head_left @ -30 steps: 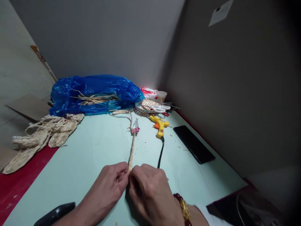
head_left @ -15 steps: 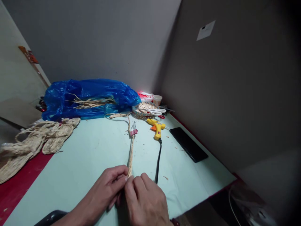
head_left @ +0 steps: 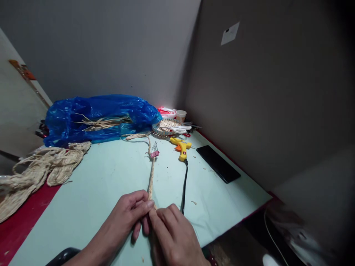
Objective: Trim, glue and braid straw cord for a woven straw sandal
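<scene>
A pale braided straw cord runs from a pink binder clip toward me down the middle of the table. My left hand pinches the near part of the braid between thumb and fingers. Close against it on the right, my right hand has its fingers curled on the strands just below the left thumb. The strand ends under my hands are mostly hidden. Beyond the clip the cord curves back to a flat coiled straw piece.
A yellow glue gun with a black cord lies right of the braid, beside a black phone. Behind are a blue plastic bag, white-handled scissors, a round basket and a cup. Woven straw pieces lie left.
The view has shifted slightly, so the objects on the table appear a little further left. My left thumb has moved over the braid, and both hands still hold it.
</scene>
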`<state>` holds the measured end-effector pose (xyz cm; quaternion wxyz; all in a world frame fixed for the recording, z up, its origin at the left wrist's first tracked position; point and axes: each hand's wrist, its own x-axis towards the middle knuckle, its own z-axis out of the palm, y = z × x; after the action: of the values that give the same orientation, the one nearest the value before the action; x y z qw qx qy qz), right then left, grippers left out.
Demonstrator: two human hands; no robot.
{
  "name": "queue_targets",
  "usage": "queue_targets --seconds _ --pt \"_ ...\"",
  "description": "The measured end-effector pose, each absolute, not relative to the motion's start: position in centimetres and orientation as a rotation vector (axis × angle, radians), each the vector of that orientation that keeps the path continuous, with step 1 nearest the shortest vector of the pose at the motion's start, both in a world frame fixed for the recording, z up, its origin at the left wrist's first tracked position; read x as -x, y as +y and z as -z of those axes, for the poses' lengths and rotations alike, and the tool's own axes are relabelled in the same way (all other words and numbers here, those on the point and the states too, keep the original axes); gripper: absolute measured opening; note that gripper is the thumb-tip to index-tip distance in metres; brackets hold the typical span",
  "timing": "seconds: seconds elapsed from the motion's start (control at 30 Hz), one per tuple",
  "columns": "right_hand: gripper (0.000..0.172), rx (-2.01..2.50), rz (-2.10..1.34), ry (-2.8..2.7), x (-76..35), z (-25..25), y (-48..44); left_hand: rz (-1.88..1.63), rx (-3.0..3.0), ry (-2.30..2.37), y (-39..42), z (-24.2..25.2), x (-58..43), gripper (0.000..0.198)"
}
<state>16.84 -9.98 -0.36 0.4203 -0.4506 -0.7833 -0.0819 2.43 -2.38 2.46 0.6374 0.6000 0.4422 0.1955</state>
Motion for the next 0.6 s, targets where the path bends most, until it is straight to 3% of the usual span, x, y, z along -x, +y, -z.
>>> queue_targets --seconds 0.1,0.23,0.37,0.6 --pt "0.03 1.171 -0.192 -1.854 -18.2 -1.2 -10.2 -0.457 -1.341 1.005 -2.4 -2.9 -2.5 0.036" --pt "0.024 1.375 -0.458 -1.828 -19.3 -2.9 -9.7 -0.475 -1.333 0.978 -2.5 -3.1 -2.5 0.033" --pt "0.012 1.462 -0.865 -1.91 -19.6 -3.7 -8.6 -0.485 -1.316 0.942 -2.4 -2.8 -1.8 0.031" --pt "0.015 1.444 -0.694 -2.132 -20.8 -4.0 -7.3 -0.284 -1.381 1.025 -2.1 -3.5 -1.5 0.022"
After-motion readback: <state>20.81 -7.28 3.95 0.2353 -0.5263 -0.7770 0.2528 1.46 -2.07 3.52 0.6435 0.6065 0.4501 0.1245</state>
